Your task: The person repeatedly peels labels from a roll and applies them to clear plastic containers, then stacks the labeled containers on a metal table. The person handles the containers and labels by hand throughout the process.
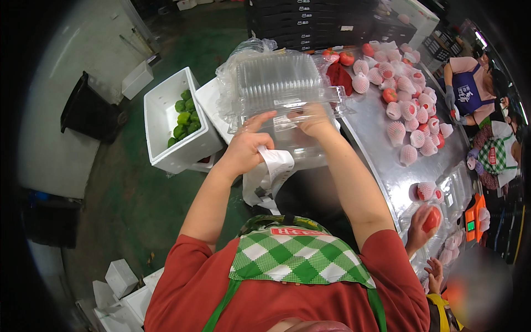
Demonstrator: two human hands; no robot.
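Observation:
My left hand (248, 148) holds a curling strip of white paper labels (277, 162), which hangs down below it, while its extended fingers reach the edge of a clear plastic clamshell container. At the right side of the clear containers is my right hand (311, 119), its fingers partly hidden by the plastic. White labels (284, 123) bearing print lie on the clear plastic between my hands. Behind them, a nested stack of clear plastic containers (278, 74) sits in a crumpled plastic bag (227, 70).
A styrofoam box (166, 89) of green peppers (188, 118) stands left. On the metal table (375, 137) right lie tomatoes, many in pink foam nets (396, 133), and an orange scale (475, 218). A person's hand (421, 228) holds a tomato nearby; co-workers stand across the table. Black crates (315, 25) are stacked ahead.

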